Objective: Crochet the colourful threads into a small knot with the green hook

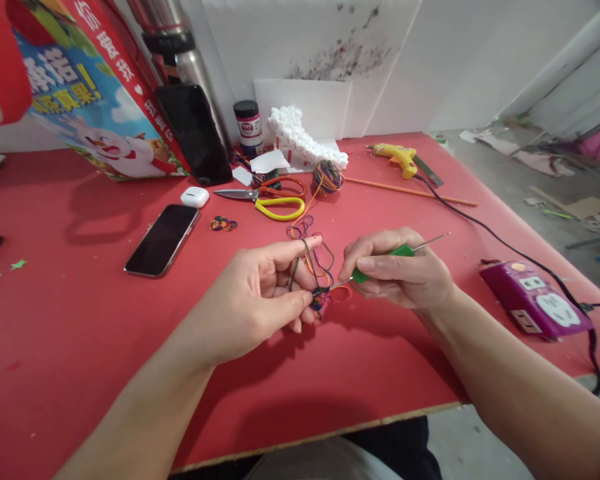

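My left hand (pixel 260 287) pinches a small piece of multicoloured crochet work (pixel 320 300) between thumb and fingers. Dark yarn loops over its raised index finger. In my right hand (pixel 400 267) is a crochet hook (pixel 363 273) with a green handle, gripped between thumb and fingers. One thin metal end points left into the crochet piece; the other sticks out to the upper right. Loose variegated yarn (pixel 305 230) curls behind my left fingers and runs back to a yarn ball (pixel 327 179). Whether the hook tip sits inside a stitch is too small to tell.
Behind my hands lie scissors (pixel 280 203), a small crocheted piece (pixel 223 224), a phone (pixel 163 240) and a white earbud case (pixel 195 197). To the right are a yellow glue gun (pixel 395 159), an orange stick (pixel 415 192) and a purple power box (pixel 535 300) with a black cable.
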`<state>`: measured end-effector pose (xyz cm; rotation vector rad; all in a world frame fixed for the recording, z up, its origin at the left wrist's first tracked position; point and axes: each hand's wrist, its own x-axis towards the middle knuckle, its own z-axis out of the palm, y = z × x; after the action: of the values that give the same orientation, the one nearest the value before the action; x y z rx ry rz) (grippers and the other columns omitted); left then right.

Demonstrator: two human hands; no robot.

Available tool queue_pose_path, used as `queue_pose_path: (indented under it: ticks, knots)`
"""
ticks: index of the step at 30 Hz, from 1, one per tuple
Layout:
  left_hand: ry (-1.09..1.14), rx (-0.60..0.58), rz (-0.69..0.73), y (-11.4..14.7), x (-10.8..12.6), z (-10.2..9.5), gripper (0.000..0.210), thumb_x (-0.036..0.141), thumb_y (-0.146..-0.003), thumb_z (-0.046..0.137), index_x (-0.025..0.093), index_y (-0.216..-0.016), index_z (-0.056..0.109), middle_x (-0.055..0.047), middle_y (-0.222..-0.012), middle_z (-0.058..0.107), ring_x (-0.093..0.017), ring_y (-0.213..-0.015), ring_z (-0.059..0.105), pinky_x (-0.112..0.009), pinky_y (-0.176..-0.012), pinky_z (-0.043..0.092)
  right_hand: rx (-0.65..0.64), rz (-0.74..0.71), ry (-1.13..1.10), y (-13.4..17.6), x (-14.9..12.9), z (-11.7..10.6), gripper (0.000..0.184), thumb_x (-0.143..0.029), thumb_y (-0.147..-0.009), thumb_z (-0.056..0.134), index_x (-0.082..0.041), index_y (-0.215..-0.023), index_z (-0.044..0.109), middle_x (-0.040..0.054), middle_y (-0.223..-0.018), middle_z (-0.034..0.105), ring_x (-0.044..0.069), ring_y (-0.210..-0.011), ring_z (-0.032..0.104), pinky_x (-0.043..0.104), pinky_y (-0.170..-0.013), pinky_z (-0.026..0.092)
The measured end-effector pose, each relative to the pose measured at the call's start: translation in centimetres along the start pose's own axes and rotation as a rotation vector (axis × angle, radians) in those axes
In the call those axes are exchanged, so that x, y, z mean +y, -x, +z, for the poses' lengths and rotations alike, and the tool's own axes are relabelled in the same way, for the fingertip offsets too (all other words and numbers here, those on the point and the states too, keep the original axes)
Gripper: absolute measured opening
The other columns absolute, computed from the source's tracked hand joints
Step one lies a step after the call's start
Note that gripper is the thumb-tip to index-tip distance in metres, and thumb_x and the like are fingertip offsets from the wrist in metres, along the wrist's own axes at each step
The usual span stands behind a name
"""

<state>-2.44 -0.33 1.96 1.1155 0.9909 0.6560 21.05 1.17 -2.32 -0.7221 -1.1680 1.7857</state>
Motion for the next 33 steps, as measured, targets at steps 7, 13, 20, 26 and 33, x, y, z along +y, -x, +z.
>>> queue_pose_path:
  ticks: [7,13,20,26,33]
  knots:
    - [0.093,0.082,-0.014,-0.1,0.4,0.3,0.076,0.008,-0.075,0.079,0.009,-0.149,0.067,0.004,-0.077,0.062,-0.011,-0.054,0.068,-0.02,-0.046,0.057,0.113,-0.02,0.04,0.1,-0.2,0.9,0.013,-0.025,-0.082,0.086,-0.013,-0.08,0.087,0.0005,-0.05,0.057,0.005,-0.04,0.038,0.02,-0.039,0.015]
    - [0.103,0.132,0.0,-0.4,0.4,0.2,0.076,0.01,-0.074,0.082,0.006,-0.148,0.065,0.004,-0.076,0.063,-0.013,-0.054,0.068,-0.021,-0.043,0.055,0.158,-0.043,0.092,0.1,-0.1,1.5,0.019,-0.03,-0.082,0.087,-0.012,-0.08,0.085,-0.0003,-0.052,0.057,0.005,-0.043,0.036,0.022,-0.04,0.019]
    - [0.02,0.204,0.027,-0.5,-0.1,0.2,0.074,0.013,-0.076,0.081,0.011,-0.149,0.067,0.003,-0.073,0.064,-0.016,-0.06,0.07,-0.02,-0.038,0.05,0.175,-0.096,0.111,0.1,0.3,1.9,0.016,-0.029,-0.086,0.083,-0.014,-0.081,0.086,-0.0018,-0.052,0.054,0.007,-0.044,0.041,0.024,-0.042,0.023]
    - [-0.003,0.281,0.06,-1.0,-0.1,0.3,0.064,0.014,-0.079,0.08,0.012,-0.142,0.072,0.004,-0.075,0.063,-0.015,-0.059,0.07,-0.021,-0.039,0.052,0.24,-0.152,0.192,0.2,0.8,2.5,0.014,-0.026,-0.09,0.078,-0.015,-0.082,0.084,-0.0007,-0.057,0.06,0.008,-0.045,0.043,0.024,-0.043,0.027]
    - [-0.126,0.416,0.169,-1.4,-0.6,0.5,0.057,0.012,-0.079,0.078,0.012,-0.135,0.076,0.005,-0.075,0.067,-0.009,-0.058,0.067,-0.018,-0.056,0.054,0.303,-0.331,0.499,0.7,1.3,3.4,0.016,-0.023,-0.096,0.07,-0.016,-0.088,0.081,-0.0014,-0.062,0.062,0.009,-0.051,0.047,0.025,-0.047,0.035]
